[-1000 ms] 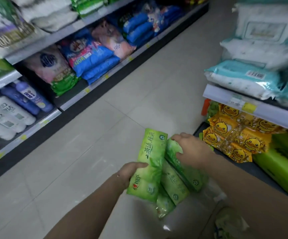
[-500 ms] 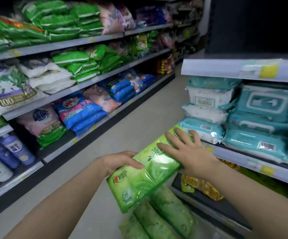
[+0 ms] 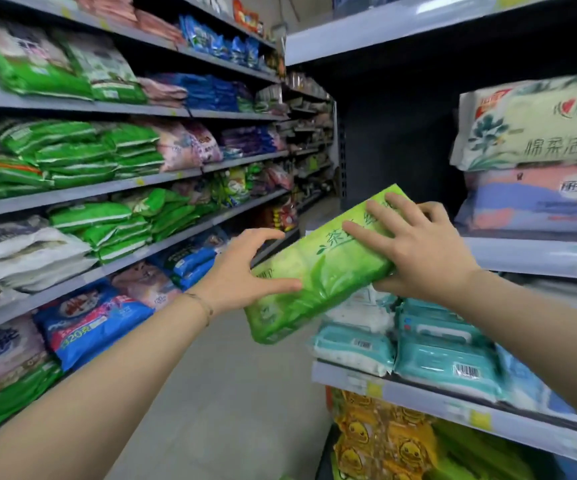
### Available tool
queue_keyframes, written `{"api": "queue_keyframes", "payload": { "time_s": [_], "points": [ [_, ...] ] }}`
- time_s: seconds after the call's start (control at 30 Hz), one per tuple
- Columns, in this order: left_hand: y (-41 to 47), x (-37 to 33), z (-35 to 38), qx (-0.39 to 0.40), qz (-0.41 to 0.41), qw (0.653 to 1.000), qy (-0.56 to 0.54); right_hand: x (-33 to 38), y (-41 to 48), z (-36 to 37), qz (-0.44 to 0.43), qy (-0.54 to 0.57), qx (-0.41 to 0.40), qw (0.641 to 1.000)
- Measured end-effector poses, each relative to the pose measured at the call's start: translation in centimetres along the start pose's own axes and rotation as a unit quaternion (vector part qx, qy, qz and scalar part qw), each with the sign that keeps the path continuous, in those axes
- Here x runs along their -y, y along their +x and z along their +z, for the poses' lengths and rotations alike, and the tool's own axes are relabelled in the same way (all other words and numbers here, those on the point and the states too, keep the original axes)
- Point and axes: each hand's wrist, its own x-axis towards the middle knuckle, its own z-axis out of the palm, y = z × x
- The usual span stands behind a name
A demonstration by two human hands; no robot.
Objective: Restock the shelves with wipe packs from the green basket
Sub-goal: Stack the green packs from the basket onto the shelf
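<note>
In the aisle between two runs of shelving, head view: a green wipe pack (image 3: 328, 268) is held in the air by both hands, clear of every shelf. The pack is tilted, with its near end low and to the left and its far end raised toward the right-hand shelving.

The left hand (image 3: 242, 268) grips the low end, thumb lying across the printed face and fingers arched over the far edge. A thin bracelet (image 3: 204, 304) circles that wrist. The right hand (image 3: 418, 254) clamps the raised end, with fingers spread flat on top and the thumb tucked underneath, so the pack is pinched between them.

Directly below the pack, teal wipe packs (image 3: 446, 355) lie stacked on a grey shelf (image 3: 418, 398). Under that shelf sit yellow duck-print packs (image 3: 384, 441). Beyond the right hand, the upper shelf (image 3: 529, 258) carries a pink-and-blue pack (image 3: 536, 199) with a cream pack (image 3: 536, 129) lying on top of it. The space to the left of these two is dark.

Across the pale tiled floor (image 3: 238, 393), the left shelving (image 3: 141, 183) holds rows of green, white, blue and pink bags, blurred toward the edges.
</note>
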Motion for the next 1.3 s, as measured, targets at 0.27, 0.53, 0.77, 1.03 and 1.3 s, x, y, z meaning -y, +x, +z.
{"api": "queue_keyframes", "payload": {
  "time_s": [0.27, 0.53, 0.77, 1.03, 1.3],
  "points": [
    [4.4, -1.6, 3.0, -0.186, 0.008, 0.980, 0.064, -4.5, 2.8, -1.2, 0.149, -0.047, 0.084, 0.984],
    [7.3, -1.2, 3.9, -0.170, 0.054, 0.981, -0.072, -6.0, 3.0, -0.7, 0.198, 0.038, 0.110, 0.973],
    [11.2, -2.5, 3.8, -0.242, 0.024, 0.963, 0.112, -6.9, 3.6, 0.2, 0.220, 0.055, 0.148, 0.963],
    [13.4, -3.0, 5.6, -0.022, -0.043, 0.997, 0.067, -7.9, 3.4, 1.9, 0.230, 0.057, 0.258, 0.937],
    [8.5, -2.9, 5.9, -0.106, 0.046, 0.985, 0.128, -2.6, 2.2, 1.1, 0.063, 0.019, 0.058, 0.996]
  ]
}}
